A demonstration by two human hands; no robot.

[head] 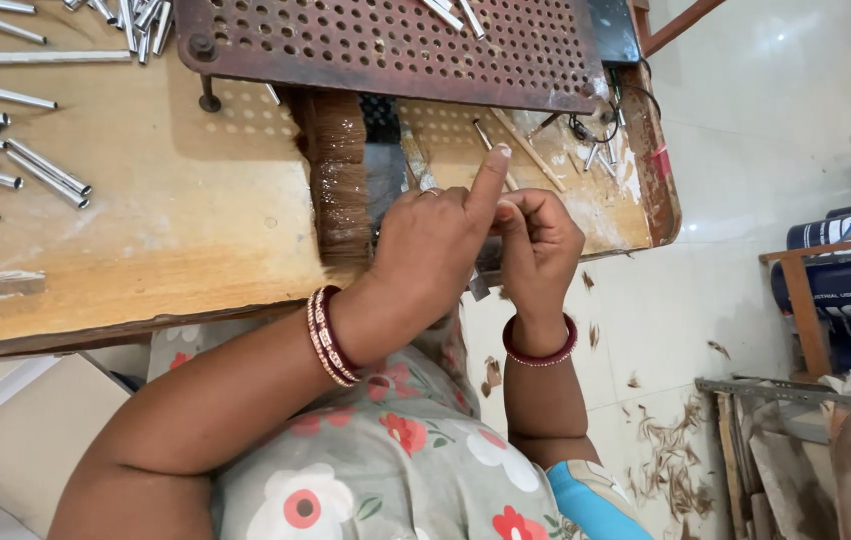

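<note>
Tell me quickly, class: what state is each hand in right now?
Left hand: fingers curled, index finger raised, beside the brown bristle bundle; what it grips cannot be told.
Right hand: fingers pinched shut; what it holds is hidden.

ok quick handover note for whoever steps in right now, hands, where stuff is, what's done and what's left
Left hand: fingers curled at the table edge, index finger pointing up; what it grips is hidden.
Right hand: fingers pinched shut close against the left; what it pinches is too small to tell.
Brown bristle bundle: lies on the wooden table, just left of the hands, under the edge of the perforated metal plate.
Metal tubes: loose at the table's far left, more at the top.
Done: cannot tell; bristle trimmings litter the floor.
Left: the tubes lie bare, with no bristles in them.
</note>
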